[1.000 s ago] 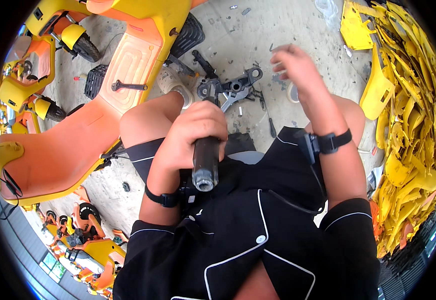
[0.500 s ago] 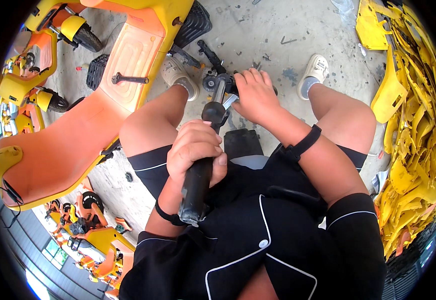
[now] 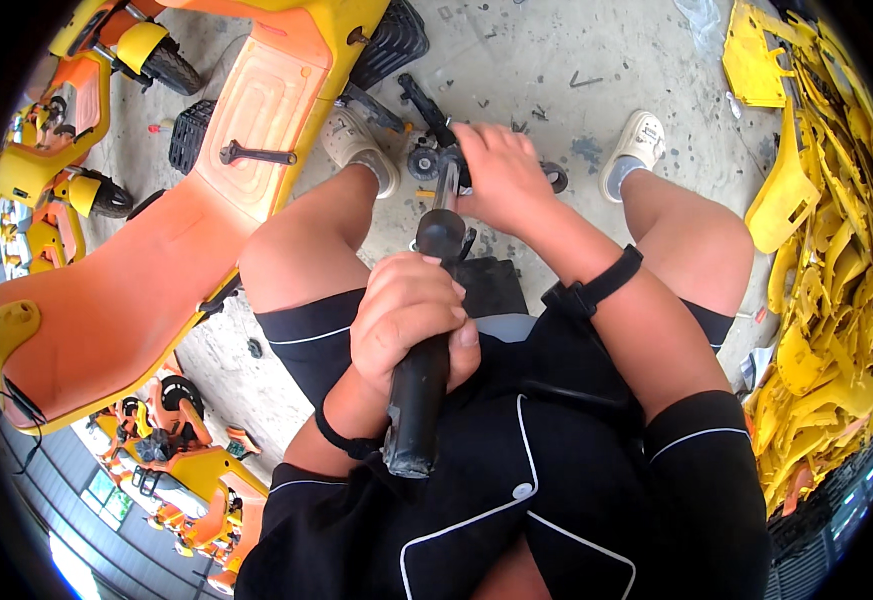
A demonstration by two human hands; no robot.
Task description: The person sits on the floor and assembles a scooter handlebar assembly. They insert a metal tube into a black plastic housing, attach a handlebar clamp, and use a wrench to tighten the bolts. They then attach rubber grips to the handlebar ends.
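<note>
Between my knees I hold a fork leg, a black tube with a bare chrome rod coming out of a black collar. Wrapped round the tube's near part is my left hand, closed. At the far end, my right hand grips beside the rod, its fingers bent over a dark fitting that they mostly hide. Dark metal parts stick out beyond that end, and a round dark piece shows at the left of the rod.
An orange and yellow scooter body lies on my left, with an adjustable wrench on its footboard. Other scooters stand beyond it. Yellow broken panels are piled high on my right. A low black block sits between my legs.
The tube's near end has swung to the right with my left hand, so the fork leg lies straighter away from me. My right hand has shifted slightly around the far end.
</note>
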